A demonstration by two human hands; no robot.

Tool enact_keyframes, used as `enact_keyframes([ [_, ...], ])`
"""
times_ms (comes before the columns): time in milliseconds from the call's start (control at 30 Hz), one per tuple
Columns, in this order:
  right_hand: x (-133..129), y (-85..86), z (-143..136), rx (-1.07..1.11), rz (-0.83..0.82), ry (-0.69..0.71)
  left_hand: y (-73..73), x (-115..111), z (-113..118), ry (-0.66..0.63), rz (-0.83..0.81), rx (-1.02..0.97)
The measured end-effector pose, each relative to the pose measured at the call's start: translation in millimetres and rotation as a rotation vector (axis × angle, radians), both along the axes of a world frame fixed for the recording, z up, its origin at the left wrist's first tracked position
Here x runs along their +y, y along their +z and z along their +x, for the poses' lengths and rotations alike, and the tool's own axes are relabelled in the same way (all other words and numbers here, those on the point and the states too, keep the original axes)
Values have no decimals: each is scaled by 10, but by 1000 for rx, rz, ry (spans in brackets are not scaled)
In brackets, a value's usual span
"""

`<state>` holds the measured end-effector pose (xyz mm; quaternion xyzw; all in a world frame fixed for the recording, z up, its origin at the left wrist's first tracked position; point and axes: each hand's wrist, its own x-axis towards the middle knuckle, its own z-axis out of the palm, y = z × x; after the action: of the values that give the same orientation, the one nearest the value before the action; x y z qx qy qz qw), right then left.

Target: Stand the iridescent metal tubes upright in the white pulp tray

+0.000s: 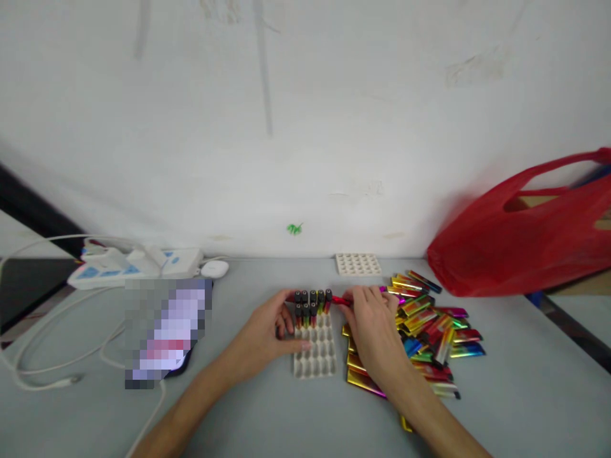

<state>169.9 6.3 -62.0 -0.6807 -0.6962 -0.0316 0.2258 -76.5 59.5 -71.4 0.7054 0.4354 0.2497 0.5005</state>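
Head view: the slotted tray [315, 357] lies on the grey table [267, 407], upright black-topped pieces [306, 312] in its far rows; the left hand [268, 326] is at the tray's left edge, thumb and fingers spread; whether it clamps the tray cannot be told; the right hand [375, 321] pinches a red piece [339, 300] beside the standing pieces, near a pile of shiny pieces [422, 320].

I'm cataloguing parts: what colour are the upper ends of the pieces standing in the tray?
The upper ends are black, best seen in the head view.
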Motion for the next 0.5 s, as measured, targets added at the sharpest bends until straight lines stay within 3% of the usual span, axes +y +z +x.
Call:
enact_keyframes([
  [267, 61, 140, 118, 901, 12, -46, 22, 2, 3, -3, -1, 14],
  [400, 85, 218, 126, 1136, 80, 0, 24, 4, 0, -3, -8, 4],
  [500, 59, 279, 72, 1328, 38, 54, 28, 1, -1, -8, -7, 10],
])
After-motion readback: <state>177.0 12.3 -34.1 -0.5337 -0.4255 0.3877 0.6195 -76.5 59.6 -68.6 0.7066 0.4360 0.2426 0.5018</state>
